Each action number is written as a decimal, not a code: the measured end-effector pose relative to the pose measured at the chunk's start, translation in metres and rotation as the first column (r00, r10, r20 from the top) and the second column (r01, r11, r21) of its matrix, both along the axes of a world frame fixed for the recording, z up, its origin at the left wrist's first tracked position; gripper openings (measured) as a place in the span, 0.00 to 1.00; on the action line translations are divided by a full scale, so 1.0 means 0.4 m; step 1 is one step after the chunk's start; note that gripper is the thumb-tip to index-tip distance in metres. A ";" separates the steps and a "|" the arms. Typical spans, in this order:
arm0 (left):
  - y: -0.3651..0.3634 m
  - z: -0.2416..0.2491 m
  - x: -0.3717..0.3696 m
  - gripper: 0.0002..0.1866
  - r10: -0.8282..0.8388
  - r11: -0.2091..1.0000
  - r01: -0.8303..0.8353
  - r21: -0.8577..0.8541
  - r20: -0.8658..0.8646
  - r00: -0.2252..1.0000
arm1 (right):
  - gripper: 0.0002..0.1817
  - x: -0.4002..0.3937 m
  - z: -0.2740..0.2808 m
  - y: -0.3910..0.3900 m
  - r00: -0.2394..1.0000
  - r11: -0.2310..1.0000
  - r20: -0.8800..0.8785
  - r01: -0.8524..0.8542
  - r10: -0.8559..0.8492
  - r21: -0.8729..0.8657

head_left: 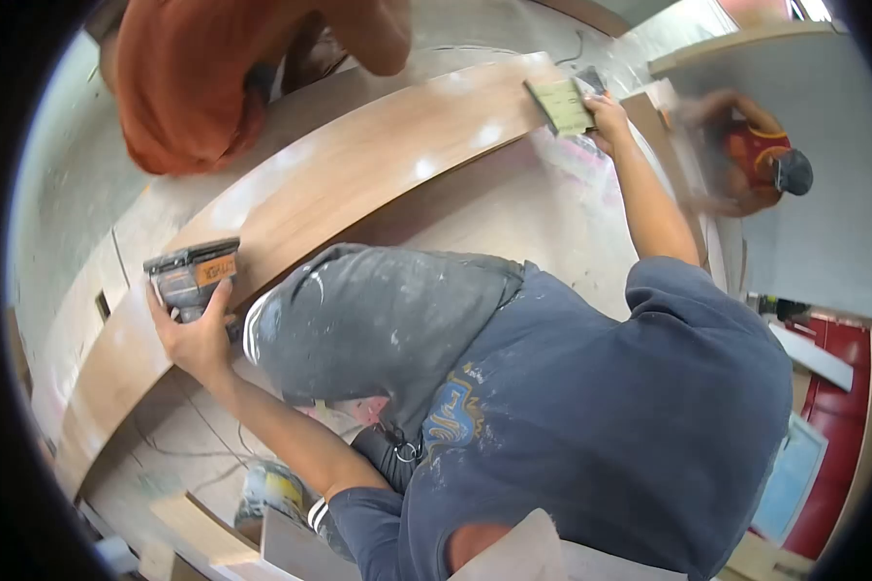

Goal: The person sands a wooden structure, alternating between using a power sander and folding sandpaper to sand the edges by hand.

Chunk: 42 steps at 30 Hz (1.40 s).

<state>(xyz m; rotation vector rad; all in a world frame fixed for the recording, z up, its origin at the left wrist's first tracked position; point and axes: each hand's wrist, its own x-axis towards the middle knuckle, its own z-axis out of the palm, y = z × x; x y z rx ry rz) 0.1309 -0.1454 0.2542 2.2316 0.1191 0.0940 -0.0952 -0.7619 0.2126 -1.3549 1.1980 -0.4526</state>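
Observation:
My left hand [196,339] grips a power sander [189,281] with an orange label, its flat dark pad facing away from my palm. The sander overlaps the near part of a long curved wooden board [358,155] that has whitish patches along its face. At the board's far end, my right hand [607,124] pinches a yellow-green sheet of sandpaper [564,107] with faint print and a dark edge. A small dark grey thing [589,81] shows just behind that sheet, blurred. My knee and dusty grey shorts [388,310] are between the two arms, beside the board.
Across the board crouches a person in an orange shirt [194,77]. Another person in a red vest and dark cap [758,160] is at the right, by a large grey panel [833,107]. A bucket [269,489], cords and wood pieces [203,528] lie at the lower left.

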 end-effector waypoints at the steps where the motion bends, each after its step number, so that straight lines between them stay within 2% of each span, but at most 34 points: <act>1: -0.020 0.006 0.007 0.52 0.014 0.994 -0.017 0.108 0.028 1.000 | 0.14 -0.033 -0.007 -0.070 0.984 0.988 0.091 0.154 -0.152 -0.013; 3: -0.052 0.015 0.030 0.53 0.025 0.965 -0.046 0.257 0.086 0.996 | 0.15 -0.094 0.000 -0.175 0.846 0.893 0.287 0.435 -0.449 0.118; 4: -0.003 -0.053 -0.002 0.54 0.041 0.956 -0.076 0.285 0.126 0.991 | 0.16 -0.126 -0.068 -0.160 0.832 0.882 0.295 0.460 -0.469 0.106; 6: -0.018 -0.057 0.011 0.56 0.045 0.920 -0.106 0.378 0.168 0.985 | 0.17 -0.131 -0.058 -0.174 0.800 0.849 0.299 0.524 -0.520 0.071; 7: -0.030 -0.056 0.014 0.57 0.037 0.889 -0.113 0.444 0.177 0.984 | 0.19 -0.148 -0.064 -0.161 0.878 0.879 0.061 0.476 -0.475 -0.019; 8: -0.031 -0.063 0.012 0.58 0.040 0.849 -0.128 0.513 0.180 0.983 | 0.20 -0.141 -0.083 -0.128 0.893 0.914 -0.194 0.396 -0.405 -0.088; 9: -0.037 -0.070 0.006 0.58 0.058 0.824 -0.148 0.547 0.177 0.982 | 0.22 -0.136 -0.127 -0.099 0.838 0.948 -0.445 0.296 -0.317 -0.118; 11: -0.063 -0.083 0.001 0.59 0.079 0.764 -0.168 0.623 0.167 0.983 | 0.30 -0.160 -0.223 -0.029 0.764 0.999 -0.645 0.046 -0.027 0.012; 13: -0.063 -0.104 0.009 0.59 0.030 0.778 -0.140 0.612 0.187 0.982 | 0.31 -0.172 -0.280 0.055 0.703 0.990 -0.702 -0.024 0.115 0.138; 14: -0.056 -0.098 0.010 0.60 -0.002 0.799 -0.109 0.592 0.184 0.983 | 0.28 -0.172 -0.270 0.109 0.499 0.926 -0.786 -0.284 0.365 0.249; 15: -0.038 -0.102 0.008 0.60 -0.020 0.814 -0.087 0.575 0.177 0.984 | 0.25 -0.161 -0.272 0.161 0.211 0.769 -0.805 -0.499 0.555 0.399; 16: -0.027 -0.092 -0.001 0.50 -0.027 0.838 -0.073 0.541 0.176 0.984 | 0.26 -0.178 -0.307 0.196 0.028 0.524 -0.791 -0.764 0.611 0.378; 17: -0.018 -0.093 0.000 0.45 -0.064 0.915 -0.007 0.403 0.163 0.984 | 0.27 -0.182 -0.345 0.233 -0.179 0.174 -0.778 -0.922 0.603 0.347; 19: 0.037 -0.082 0.009 0.36 -0.041 0.986 0.016 0.165 0.149 0.988 | 0.28 -0.155 -0.362 0.315 -0.255 0.055 -0.693 -0.919 0.674 0.391; 20: 0.042 -0.044 -0.002 0.24 0.030 0.986 -0.051 0.159 0.132 0.991 | 0.28 -0.117 -0.348 0.366 -0.227 0.087 -0.615 -0.895 0.755 0.437; 21: 0.099 -0.060 -0.005 0.19 0.071 0.997 -0.073 0.032 0.076 0.995 | 0.24 -0.070 -0.339 0.413 -0.211 0.105 -0.490 -0.835 0.846 0.540; 22: 0.144 -0.061 -0.008 0.13 0.060 0.998 -0.061 0.005 0.069 0.996 | 0.21 -0.011 -0.304 0.481 -0.224 0.110 -0.481 -0.812 0.848 0.573; 23: 0.189 -0.060 -0.015 0.10 0.085 0.992 -0.083 0.091 -0.020 0.996 | 0.21 0.047 -0.282 0.542 -0.278 0.001 -0.481 -0.865 0.832 0.501; 24: 0.263 -0.083 -0.023 0.09 -0.030 0.966 0.067 0.249 -0.149 0.988 | 0.22 0.072 -0.300 0.571 -0.237 -0.049 -0.383 -0.896 0.893 0.441; 25: 0.314 -0.128 -0.044 0.09 -0.068 0.960 0.159 0.230 -0.358 0.931 | 0.23 0.097 -0.315 0.588 -0.179 -0.055 -0.285 -0.918 0.942 0.393; 26: 0.369 -0.204 -0.093 0.08 -0.123 0.928 0.287 0.237 -0.532 0.838 | 0.22 0.118 -0.321 0.621 -0.273 -0.133 -0.297 -0.899 0.915 0.418; 27: 0.382 -0.272 -0.146 0.08 -0.126 0.918 0.358 0.173 -0.727 0.675 | 0.22 0.143 -0.320 0.645 -0.347 -0.190 -0.321 -0.882 0.881 0.430; 28: 0.372 -0.337 -0.190 0.08 -0.062 0.847 0.478 0.233 -0.850 0.524 | 0.22 0.172 -0.311 0.670 -0.403 -0.236 -0.351 -0.871 0.845 0.431; 29: 0.393 -0.478 -0.280 0.11 -0.113 0.757 0.576 0.309 -0.806 0.581 | 0.22 0.190 -0.305 0.693 -0.451 -0.273 -0.380 -0.857 0.807 0.437; 30: 0.355 -0.533 -0.353 0.15 -0.053 0.737 0.558 0.382 -0.790 0.611 | 0.22 0.203 -0.302 0.713 -0.493 -0.305 -0.409 -0.843 0.768 0.444; 31: 0.343 -0.607 -0.420 0.16 -0.072 0.676 0.488 0.552 -0.609 0.790 | 0.21 0.217 -0.302 0.731 -0.525 -0.328 -0.438 -0.831 0.730 0.449; 32: 0.333 -0.605 -0.378 0.18 -0.122 0.615 0.386 0.688 -0.400 0.908 | 0.20 0.282 -0.246 0.745 -0.538 -0.353 -0.457 -0.831 0.708 0.431; 34: 0.323 -0.663 -0.426 0.20 -0.145 0.631 0.355 0.690 -0.345 0.927 | 0.17 0.361 -0.163 0.767 -0.548 -0.416 -0.491 -0.835 0.677 0.359; 36: 0.354 -0.680 -0.441 0.22 -0.105 0.762 0.490 0.424 -0.666 0.739 | 0.13 0.412 -0.056 0.824 -0.524 -0.470 -0.574 -0.845 0.629 0.256; 38: 0.408 -0.550 -0.413 0.19 -0.292 0.905 0.420 0.062 -0.628 0.722 | 0.09 0.467 0.100 0.888 -0.443 -0.400 -0.545 -0.894 0.712 0.203; 39: 0.431 -0.443 -0.382 0.18 -0.381 0.915 0.383 -0.129 -0.590 0.712 | 0.08 0.495 0.162 0.902 -0.374 -0.310 -0.432 -0.926 0.821 0.214; 40: 0.453 -0.341 -0.358 0.17 -0.382 0.919 0.175 -0.354 -0.683 0.622 | 0.08 0.509 0.186 0.918 -0.336 -0.325 -0.219 -0.942 0.916 0.085; 41: 0.476 -0.245 -0.325 0.17 -0.401 0.857 -0.067 -0.511 -0.743 0.536 | 0.09 0.545 0.192 0.946 -0.309 -0.307 0.017 -0.949 0.951 -0.065; 42: 0.492 -0.165 -0.307 0.16 -0.369 0.795 -0.148 -0.588 -0.663 0.652 | 0.13 0.596 0.191 1.004 -0.338 -0.325 0.137 -0.940 0.931 -0.108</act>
